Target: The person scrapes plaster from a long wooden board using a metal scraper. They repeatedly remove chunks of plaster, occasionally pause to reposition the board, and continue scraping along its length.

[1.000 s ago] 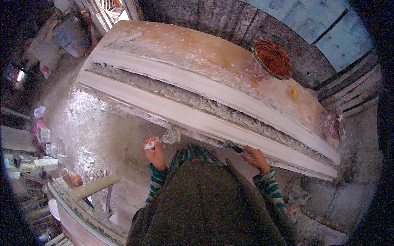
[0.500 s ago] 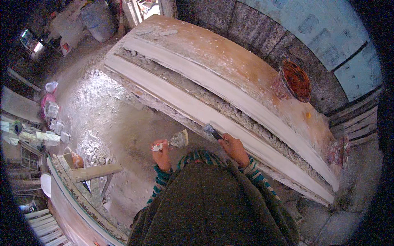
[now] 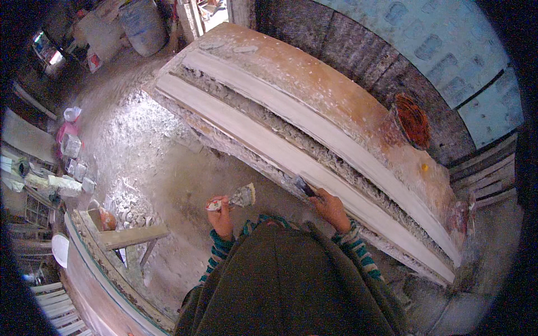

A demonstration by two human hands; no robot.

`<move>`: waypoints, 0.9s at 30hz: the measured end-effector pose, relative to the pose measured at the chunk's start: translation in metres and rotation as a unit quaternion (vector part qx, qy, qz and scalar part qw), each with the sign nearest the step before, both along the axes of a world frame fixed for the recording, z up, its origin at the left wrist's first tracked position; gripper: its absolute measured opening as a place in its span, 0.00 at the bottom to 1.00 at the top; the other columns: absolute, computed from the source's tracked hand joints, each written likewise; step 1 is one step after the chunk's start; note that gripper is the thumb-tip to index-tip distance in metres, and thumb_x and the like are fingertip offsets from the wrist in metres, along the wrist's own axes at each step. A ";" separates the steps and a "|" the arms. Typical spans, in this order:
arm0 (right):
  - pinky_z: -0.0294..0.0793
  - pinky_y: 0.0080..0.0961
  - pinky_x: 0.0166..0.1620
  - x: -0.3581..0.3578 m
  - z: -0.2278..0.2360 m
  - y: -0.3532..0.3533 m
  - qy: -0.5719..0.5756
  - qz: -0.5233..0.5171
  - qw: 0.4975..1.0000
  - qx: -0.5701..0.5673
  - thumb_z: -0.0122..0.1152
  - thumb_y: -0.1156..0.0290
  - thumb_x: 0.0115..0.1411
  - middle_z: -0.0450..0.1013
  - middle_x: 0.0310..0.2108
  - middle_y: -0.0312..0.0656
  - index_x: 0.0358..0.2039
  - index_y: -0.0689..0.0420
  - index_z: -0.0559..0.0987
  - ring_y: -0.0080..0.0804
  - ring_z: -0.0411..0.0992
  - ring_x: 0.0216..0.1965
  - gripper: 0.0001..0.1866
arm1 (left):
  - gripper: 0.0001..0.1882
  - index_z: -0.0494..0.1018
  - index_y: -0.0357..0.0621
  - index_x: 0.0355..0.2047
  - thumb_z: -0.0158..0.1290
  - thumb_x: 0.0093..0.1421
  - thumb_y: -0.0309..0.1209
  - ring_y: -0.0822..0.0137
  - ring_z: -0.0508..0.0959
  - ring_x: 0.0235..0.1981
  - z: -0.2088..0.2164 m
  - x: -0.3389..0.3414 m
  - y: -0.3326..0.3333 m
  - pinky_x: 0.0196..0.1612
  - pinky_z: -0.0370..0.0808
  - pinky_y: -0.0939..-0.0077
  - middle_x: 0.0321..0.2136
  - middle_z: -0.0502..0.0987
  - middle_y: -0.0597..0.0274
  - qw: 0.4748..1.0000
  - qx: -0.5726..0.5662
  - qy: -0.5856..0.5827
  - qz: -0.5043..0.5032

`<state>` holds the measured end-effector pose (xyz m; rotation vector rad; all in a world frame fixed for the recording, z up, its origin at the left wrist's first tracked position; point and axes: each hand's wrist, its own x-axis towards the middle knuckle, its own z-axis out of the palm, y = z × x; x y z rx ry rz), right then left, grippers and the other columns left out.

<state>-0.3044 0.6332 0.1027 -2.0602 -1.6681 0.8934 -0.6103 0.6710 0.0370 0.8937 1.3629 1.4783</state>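
Head view, looking down over a dark-clad torso and two striped cuffs. Left hand (image 3: pixel 222 215) clenched round the handle of one putty knife (image 3: pixel 238 197), blade caked with grey plaster and held in the air over the dusty floor (image 3: pixel 140 151), clear of the bench. Right hand (image 3: pixel 330 208) grasping a second, darker scraper (image 3: pixel 303 185), its blade pressed on the near edge of the nearer white plaster moulding (image 3: pixel 291 159). Two long plaster mouldings in all, lying side by side along one long workbench (image 3: pixel 336 92); the farther moulding (image 3: pixel 314 120) parallel to the first, with a rough grey crumbly strip between them. One round reddish-orange bowl (image 3: pixel 412 120) at the far right of the bench, well apart from both hands. One grey barrel (image 3: pixel 143 25) at the top left, beyond the bench end. One white bowl (image 3: pixel 60 249) at the left edge, near a wooden plank (image 3: pixel 131 236) and scattered small bags and jars, too small to count.
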 end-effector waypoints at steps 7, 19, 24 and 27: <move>0.70 0.40 0.34 -0.030 -0.039 0.020 -0.033 -0.002 0.997 0.072 0.51 0.56 0.57 0.73 0.27 0.52 0.38 0.57 0.71 0.52 0.71 0.30 0.17 | 0.09 0.66 0.40 0.34 0.52 0.57 0.31 0.74 0.72 0.25 0.025 0.008 0.012 0.26 0.75 0.81 0.27 0.71 0.63 0.999 0.015 -0.032 -0.009; 0.68 0.44 0.39 -0.035 -0.026 0.019 -0.068 0.004 0.993 0.101 0.50 0.58 0.57 0.71 0.35 0.55 0.42 0.59 0.70 0.55 0.69 0.37 0.19 | 0.10 0.64 0.42 0.33 0.51 0.57 0.33 0.76 0.70 0.24 -0.005 -0.009 -0.005 0.24 0.72 0.83 0.24 0.69 0.66 0.998 -0.002 -0.067 0.013; 0.68 0.44 0.40 -0.065 -0.026 0.035 -0.066 0.019 0.991 0.113 0.48 0.59 0.58 0.71 0.36 0.55 0.43 0.60 0.69 0.56 0.70 0.37 0.19 | 0.09 0.65 0.42 0.33 0.51 0.57 0.33 0.76 0.71 0.24 0.000 -0.016 -0.002 0.24 0.73 0.82 0.25 0.69 0.65 0.999 0.032 -0.001 0.000; 0.68 0.46 0.42 -0.061 -0.010 0.019 -0.044 -0.025 0.995 0.084 0.47 0.59 0.58 0.69 0.39 0.58 0.49 0.56 0.67 0.55 0.70 0.38 0.21 | 0.10 0.65 0.42 0.34 0.52 0.57 0.33 0.76 0.72 0.26 0.007 -0.016 -0.001 0.25 0.74 0.81 0.26 0.70 0.65 0.999 0.033 0.021 0.009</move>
